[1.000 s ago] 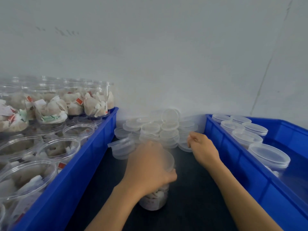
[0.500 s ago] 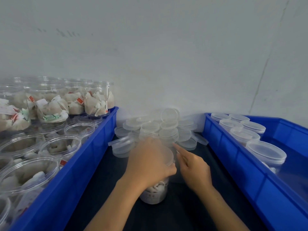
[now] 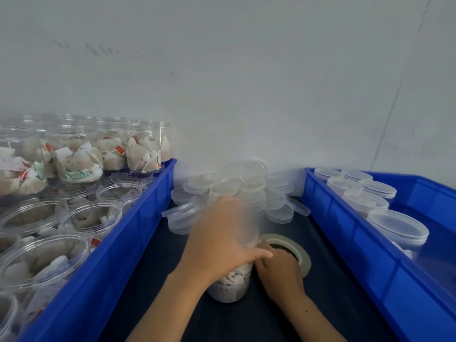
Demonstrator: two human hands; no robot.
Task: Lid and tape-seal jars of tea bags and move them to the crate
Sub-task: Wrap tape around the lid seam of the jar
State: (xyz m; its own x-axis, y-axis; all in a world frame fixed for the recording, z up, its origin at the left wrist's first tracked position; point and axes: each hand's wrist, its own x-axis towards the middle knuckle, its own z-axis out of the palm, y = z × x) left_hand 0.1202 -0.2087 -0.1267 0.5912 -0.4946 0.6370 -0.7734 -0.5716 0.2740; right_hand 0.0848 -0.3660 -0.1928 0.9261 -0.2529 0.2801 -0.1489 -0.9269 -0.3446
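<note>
A clear jar of tea bags [image 3: 230,283] stands on the dark table between two blue crates. My left hand [image 3: 219,240] is curled over its translucent lid and upper part, gripping it. My right hand [image 3: 277,270] lies low beside the jar on the right, its fingers on a roll of clear tape [image 3: 293,250] flat on the table; the fingers are partly hidden behind the jar. The right blue crate [image 3: 365,262] holds several lidded jars [image 3: 397,230].
The left blue crate [image 3: 118,245] is packed with several open jars of tea bags [image 3: 91,218], more stacked behind. A heap of loose translucent lids [image 3: 251,191] lies against the white wall at the back of the table.
My right hand has come back from the lid heap and dropped down beside the jar onto the tape roll. My left hand has stayed on the jar's lid.
</note>
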